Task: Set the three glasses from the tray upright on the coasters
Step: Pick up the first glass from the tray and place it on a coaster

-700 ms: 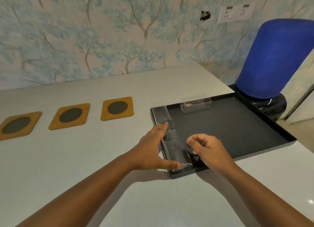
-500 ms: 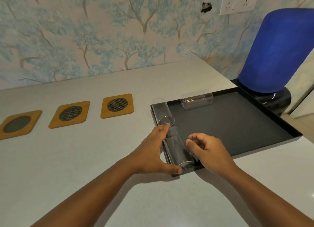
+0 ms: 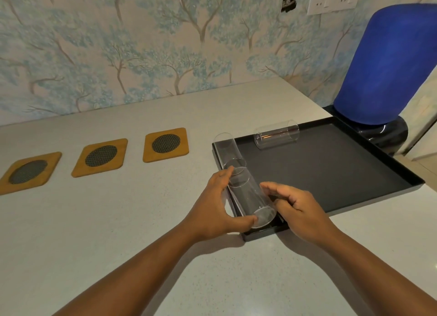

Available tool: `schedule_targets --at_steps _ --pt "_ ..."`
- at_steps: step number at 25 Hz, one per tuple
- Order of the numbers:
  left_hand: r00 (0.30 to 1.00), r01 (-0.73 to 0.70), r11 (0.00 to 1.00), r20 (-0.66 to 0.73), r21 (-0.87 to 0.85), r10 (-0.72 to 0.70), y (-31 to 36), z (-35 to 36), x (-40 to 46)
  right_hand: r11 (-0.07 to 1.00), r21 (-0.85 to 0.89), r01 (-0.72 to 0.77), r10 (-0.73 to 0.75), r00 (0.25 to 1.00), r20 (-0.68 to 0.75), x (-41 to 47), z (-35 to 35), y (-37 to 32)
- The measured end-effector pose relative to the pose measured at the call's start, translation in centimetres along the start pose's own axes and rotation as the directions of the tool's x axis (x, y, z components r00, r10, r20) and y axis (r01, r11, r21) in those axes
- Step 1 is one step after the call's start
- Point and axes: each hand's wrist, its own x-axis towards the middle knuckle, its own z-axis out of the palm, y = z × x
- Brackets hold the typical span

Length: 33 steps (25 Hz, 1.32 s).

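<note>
Glass point(image 3: 250, 197) lies sideways between both hands' grip, on tray point(image 3: 331, 173).

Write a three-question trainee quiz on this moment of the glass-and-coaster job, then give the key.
1. True or false: one of the three square wooden coasters with dark mesh centres already holds a glass.
2. How many clear cylindrical glasses lie on their sides in the black rectangular tray? A) one B) two C) three
3. Fill in: both hands are at the glass nearest the tray's ____ corner.

Key
1. False: all three coasters are bare.
2. C: the near glass, one just behind it along the tray's left edge, and one at the far edge.
3. Near-left: the left hand cups it with thumb at its near end; the right hand touches its other side.
</note>
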Motion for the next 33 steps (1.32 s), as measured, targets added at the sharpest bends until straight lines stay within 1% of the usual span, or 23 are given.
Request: schedule_targets --at_steps 2,3,5,6,8,10,12,14,16,17,18,20,22,24,26,28,30,33 --pt "0.999 0.037 0.989 -0.012 -0.141 -0.040 0.2 -0.7 0.0 0.997 -0.041 0.058 -0.058 0.998 0.008 0.3 -0.2 0.0" --pt "0.998 0.058 0.974 -0.001 -0.218 -0.060 0.4 -0.9 0.0 0.990 -0.098 0.100 -0.098 0.995 0.023 0.4 -0.1 -0.2" --pt "0.993 0.116 0.925 0.040 -0.362 -0.109 0.9 -1.4 -0.1 0.963 -0.201 0.181 -0.172 0.983 0.057 0.7 0.3 -0.8" --pt "0.990 0.139 0.898 0.061 -0.418 -0.124 0.9 -1.5 -0.1 0.954 -0.212 0.214 -0.207 0.977 0.055 0.8 0.6 -1.4" --pt "0.987 0.160 0.870 0.107 -0.467 -0.123 1.0 -1.8 -0.2 0.949 -0.174 0.264 -0.270 0.963 -0.010 1.1 1.4 -2.5" --pt "0.984 0.161 0.856 0.142 -0.491 -0.104 0.5 -2.1 -0.3 0.950 -0.104 0.295 -0.304 0.950 -0.078 1.4 2.1 -3.1" --pt "0.985 0.150 0.843 0.151 -0.516 -0.084 -0.2 -2.9 -0.7 0.951 -0.022 0.310 -0.310 0.947 -0.082 1.8 2.8 -3.8" --pt "0.991 0.123 0.839 0.110 -0.530 -0.076 -1.3 -4.2 -1.2 0.945 0.030 0.327 -0.324 0.943 -0.072 2.5 3.4 -4.7" --pt "0.992 0.106 0.843 0.001 -0.528 -0.124 -3.0 -5.7 -1.4 0.947 0.074 0.311 -0.306 0.949 -0.072 3.8 4.0 -5.9" --pt "0.983 0.102 0.856 -0.081 -0.506 -0.165 -4.1 -6.5 -1.5 0.950 0.095 0.298 -0.292 0.954 -0.074 4.6 4.5 -6.5" --pt "0.962 0.111 0.891 -0.177 -0.441 -0.207 -5.5 -7.2 -1.5 0.954 0.113 0.278 -0.271 0.960 -0.074 5.5 5.0 -7.1" --pt "0.915 0.176 0.968 -0.334 -0.179 -0.228 -8.6 -8.8 -1.2 0.960 0.145 0.238 -0.230 0.971 -0.071 7.7 6.3 -8.3" --pt "0.899 0.212 0.973 -0.409 0.087 -0.159 -11.6 -10.4 -0.7 0.960 0.182 0.213 -0.206 0.977 -0.061 10.4 7.8 -9.5" --pt "0.905 0.211 0.944 -0.416 0.254 -0.090 -13.9 -12.0 0.0 0.959 0.213 0.187 -0.182 0.982 -0.046 13.5 9.3 -10.6" --pt "0.905 0.188 0.923 -0.424 0.336 -0.030 -15.6 -13.8 1.0 0.960 0.234 0.154 -0.151 0.988 -0.033 16.8 10.9 -11.3" --pt "0.905 0.180 0.904 -0.425 0.387 0.001 -16.6 -15.2 2.3 0.954 0.277 0.117 -0.114 0.993 -0.030 19.9 12.5 -12.0" --pt "0.907 0.175 0.900 -0.421 0.399 0.010 -17.3 -16.4 3.7 0.948 0.303 0.093 -0.087 0.996 -0.035 22.6 14.1 -12.5" --pt "0.902 0.174 0.908 -0.431 0.382 0.008 -18.4 -18.0 5.7 0.956 0.285 0.072 -0.057 0.996 -0.062 25.9 16.7 -12.8"
